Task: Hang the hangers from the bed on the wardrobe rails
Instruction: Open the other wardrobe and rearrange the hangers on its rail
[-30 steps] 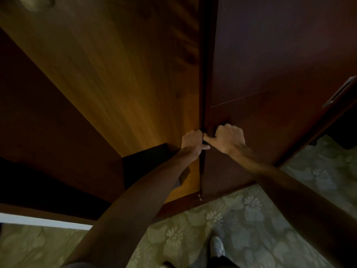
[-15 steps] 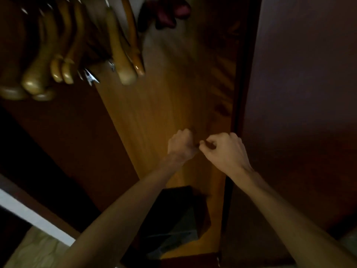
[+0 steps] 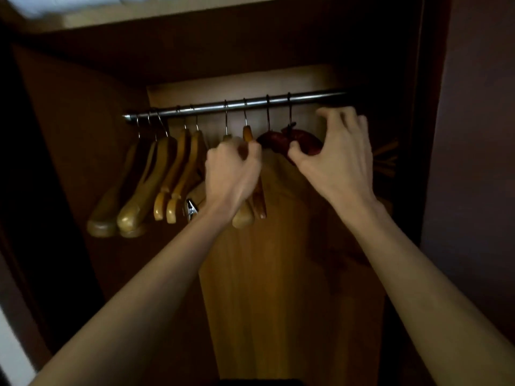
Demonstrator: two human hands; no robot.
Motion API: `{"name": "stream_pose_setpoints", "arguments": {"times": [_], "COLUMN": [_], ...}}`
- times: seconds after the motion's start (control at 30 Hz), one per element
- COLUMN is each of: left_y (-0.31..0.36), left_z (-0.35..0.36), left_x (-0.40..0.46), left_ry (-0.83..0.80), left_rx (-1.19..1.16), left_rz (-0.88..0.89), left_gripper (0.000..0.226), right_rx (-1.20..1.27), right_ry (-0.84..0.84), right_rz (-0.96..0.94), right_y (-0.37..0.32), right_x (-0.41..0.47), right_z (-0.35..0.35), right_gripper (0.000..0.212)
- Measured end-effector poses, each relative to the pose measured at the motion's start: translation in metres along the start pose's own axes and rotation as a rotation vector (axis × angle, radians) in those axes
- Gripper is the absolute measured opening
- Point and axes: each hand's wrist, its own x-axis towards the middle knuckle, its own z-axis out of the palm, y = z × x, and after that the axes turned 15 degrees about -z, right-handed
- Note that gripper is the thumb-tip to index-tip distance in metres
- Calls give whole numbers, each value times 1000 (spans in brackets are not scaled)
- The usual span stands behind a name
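Inside the open wardrobe, wooden hangers (image 3: 156, 179) hang by their hooks from the metal rail (image 3: 237, 105), bunched toward its left end. The left hand (image 3: 232, 174) is closed around a hanger (image 3: 257, 196) near the middle, while the right hand (image 3: 338, 160), fingers spread, reaches over a dark red padded hanger (image 3: 278, 140) just below the rail

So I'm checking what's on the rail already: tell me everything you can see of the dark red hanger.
The dark red hanger looks rounded and padded, perhaps fabric-covered, though the dim light leaves this unsure. A thin metal hook holds it on the metal rail, near the right end, right of the wooden hangers. A small dark knot or bow sits at its neck. The right hand spreads over it, thumb touching its front. A second hook beside it suggests another.
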Motion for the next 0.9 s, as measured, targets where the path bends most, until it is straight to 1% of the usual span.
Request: {"name": "stream_pose_setpoints", "arguments": {"times": [0.07,0.13,0.2,0.23,0.27,0.3,0.37,0.43,0.53,0.6,0.7,0.77,0.83,0.9], "left_y": [16,33,39,38,34,32,31,33,39,46,51,47,41,37], "left_z": [20,40,56,62,69,75,82,85,88,88,90,92,98,99], "left_x": [30,45,53,55,60,63,72,87,108,113,102,79,48,11], "left_ry": [-183,-414,-631,-701,-734,-747,-731,-707,-693,-709,-754,-797,-820,-836], "left_rx": [82,130,68,25,-9,-34,-69,-105,-155,-189,-249,-263,-222,-76], "left_rz": [-186,-353,-510,-571,-598,-609,-585,-543,-555,-590,-630,-662,-649,-563], "left_gripper": [50,55,57,56,53,48,40,37,31,26,32,32,31,37], "right_rx": [-58,-68,-69,-75,-74,-61,-21,-20,-47,-65,-128,-135,-110,-52], "right_ry": [-158,-327,-480,-548,-590,-609,-584,-534,-512,-540,-628,-671,-683,-694], "right_rz": [43,117,208,243,259,266,269,276,313,329,335,358,392,429], "right_y": [-2,-2,0,2,4,5,6,5,3,3,8,13,20,28], "right_x": [21,36,43,45,45,45,47,57,81,96,102,85,51,7], "right_z": [13,25,36,42,48,53,61,66,70,73,72,66,57,44], "right_gripper": [82,87,83,79,73,65,51,41,30,28,32,30,29,25]}}
